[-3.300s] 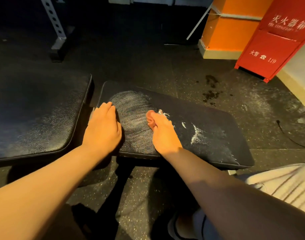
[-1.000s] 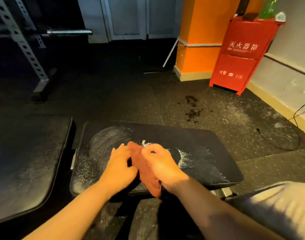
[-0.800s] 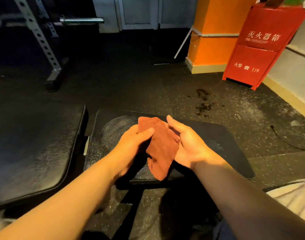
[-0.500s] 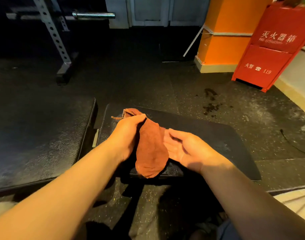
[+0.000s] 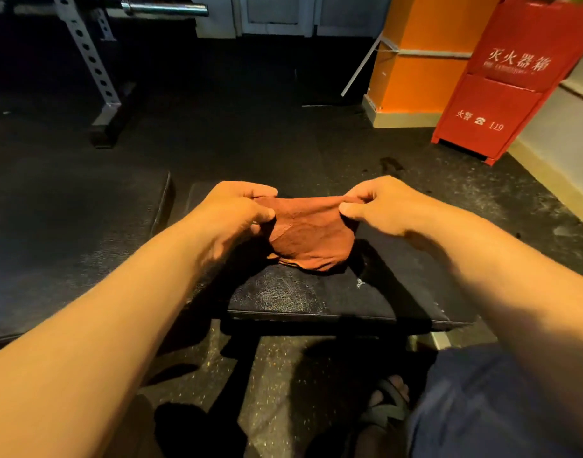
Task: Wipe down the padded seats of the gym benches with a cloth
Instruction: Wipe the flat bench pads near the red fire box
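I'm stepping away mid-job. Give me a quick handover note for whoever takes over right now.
Left hand and right hand each pinch an upper corner of the rust-red cloth, stretching it above the small seat pad; its lower edge droops onto the pad.
Done: near part of this pad shows almost no white residue.
Left: lay the cloth flat, finish this pad, then wipe the larger pad on the left.
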Demonstrator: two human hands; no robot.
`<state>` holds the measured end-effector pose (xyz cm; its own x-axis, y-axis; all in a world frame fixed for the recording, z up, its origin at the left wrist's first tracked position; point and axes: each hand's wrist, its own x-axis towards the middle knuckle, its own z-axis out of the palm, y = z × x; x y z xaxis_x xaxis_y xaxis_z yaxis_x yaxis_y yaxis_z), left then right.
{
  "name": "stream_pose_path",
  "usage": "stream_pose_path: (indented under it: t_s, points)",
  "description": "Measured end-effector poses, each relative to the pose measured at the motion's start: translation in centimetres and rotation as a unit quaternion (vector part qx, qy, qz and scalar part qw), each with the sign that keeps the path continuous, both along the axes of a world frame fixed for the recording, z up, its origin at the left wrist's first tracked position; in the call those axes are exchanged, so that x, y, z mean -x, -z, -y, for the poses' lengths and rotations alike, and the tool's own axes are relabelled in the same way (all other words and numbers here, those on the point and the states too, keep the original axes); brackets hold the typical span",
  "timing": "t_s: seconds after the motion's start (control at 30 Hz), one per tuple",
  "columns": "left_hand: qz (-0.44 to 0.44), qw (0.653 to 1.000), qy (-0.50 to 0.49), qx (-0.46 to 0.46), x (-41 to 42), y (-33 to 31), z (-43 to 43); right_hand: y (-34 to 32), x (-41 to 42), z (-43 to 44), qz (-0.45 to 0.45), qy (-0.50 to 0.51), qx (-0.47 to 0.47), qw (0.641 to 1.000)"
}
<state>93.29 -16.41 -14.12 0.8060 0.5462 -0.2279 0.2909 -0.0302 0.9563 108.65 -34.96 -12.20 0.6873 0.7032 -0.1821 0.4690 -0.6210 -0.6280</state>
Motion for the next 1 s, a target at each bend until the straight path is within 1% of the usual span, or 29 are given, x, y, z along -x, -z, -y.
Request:
stream_pose_path:
  t_s: [0.03, 0.07, 0.13, 0.17, 0.2, 0.27, 0.33, 0.43, 0.5, 0.53, 0.57, 0.63, 0.67, 0.7, 0.73, 0.8, 0.83, 0.87, 0.9, 0.93, 0.97, 1.0]
  points:
    - [0.012, 0.998, 0.037, -0.056, -0.4, 0.3, 0.3, -0.9, -1.1, 0.7, 0.066, -0.04, 0.048, 0.996]
    - [0.015, 0.988, 0.071, -0.134, -0.8, 0.4, 0.9, -2.0, -2.0, 1.4, 0.085, -0.067, 0.077, 0.991]
    - [0.001, 0.954, 0.102, -0.283, -2.2, 1.1, 2.0, -3.7, -3.9, 3.5, 0.068, -0.105, 0.107, 0.986]
    - [-0.005, 0.938, 0.111, -0.328, -3.1, 1.3, 2.8, -4.3, -4.7, 4.7, 0.058, -0.11, 0.117, 0.985]
    - [-0.011, 0.927, 0.122, -0.354, -4.0, 1.5, 3.7, -4.6, -5.5, 6.0, 0.057, -0.105, 0.116, 0.986]
    - [-0.018, 0.914, 0.142, -0.38, -6.4, 1.5, 5.8, -4.6, -7.1, 8.7, 0.081, -0.071, 0.097, 0.989]
    - [-0.003, 0.912, 0.162, -0.377, -9.6, 1.4, 8.3, -4.2, -8.1, 11.3, 0.125, -0.009, 0.072, 0.99]
    - [0.032, 0.928, 0.154, -0.338, -14.3, 0.8, 12.4, -3.0, -8.7, 15.7, 0.198, 0.085, -0.014, 0.976]
    - [0.044, 0.94, 0.155, -0.301, -16.2, 1.6, 14.8, -0.9, -7.8, 18.4, 0.205, 0.105, -0.056, 0.971]
    - [0.041, 0.944, 0.17, -0.278, -16.4, 2.5, 15.8, 0.9, -6.9, 19.7, 0.182, 0.094, -0.059, 0.977]
    - [0.033, 0.947, 0.186, -0.26, -16.2, 3.8, 16.7, 3.3, -5.9, 20.6, 0.134, 0.065, -0.061, 0.987]
    - [-0.022, 0.946, 0.206, -0.25, -15.1, 7.5, 18.0, 8.8, -4.1, 21.6, -0.003, -0.002, -0.056, 0.998]
    - [-0.059, 0.935, 0.224, -0.269, -14.5, 9.6, 18.5, 11.8, -3.6, 21.7, -0.03, -0.023, -0.038, 0.999]
    - [-0.095, 0.909, 0.251, -0.32, -14.2, 12.1, 18.6, 14.9, -3.5, 21.5, -0.023, -0.035, -0.011, 0.999]
    - [-0.118, 0.866, 0.29, -0.389, -14.0, 14.2, 18.8, 18.0, -3.5, 20.9, -0.003, -0.041, 0.012, 0.999]
    - [-0.105, 0.806, 0.364, -0.454, -13.8, 17.2, 19.0, 22.2, -3.7, 18.9, 0.024, -0.019, 0.043, 0.999]
    - [-0.074, 0.791, 0.378, -0.475, -14.0, 18.3, 19.0, 23.4, -3.7, 17.9, 0.05, -0.007, 0.055, 0.997]
    - [-0.039, 0.802, 0.363, -0.472, -14.2, 19.0, 19.0, 24.2, -3.9, 17.3, 0.084, 0.008, 0.061, 0.995]
    - [0.004, 0.81, 0.327, -0.486, -14.4, 20.1, 18.7, 24.8, -4.2, 16.8, 0.107, 0.019, 0.063, 0.992]
    - [0.024, 0.815, 0.291, -0.5, -14.3, 20.8, 18.6, 25.1, -4.8, 16.5, 0.12, 0.033, 0.061, 0.99]
    - [0.021, 0.805, 0.278, -0.523, -14.3, 21.7, 18.6, 25.1, -5.8, 16.3, 0.116, 0.05, 0.061, 0.99]
    - [0.02, 0.802, 0.263, -0.535, -14.0, 22.7, 18.6, 25.2, -7.2, 16.1, 0.101, 0.071, 0.076, 0.989]
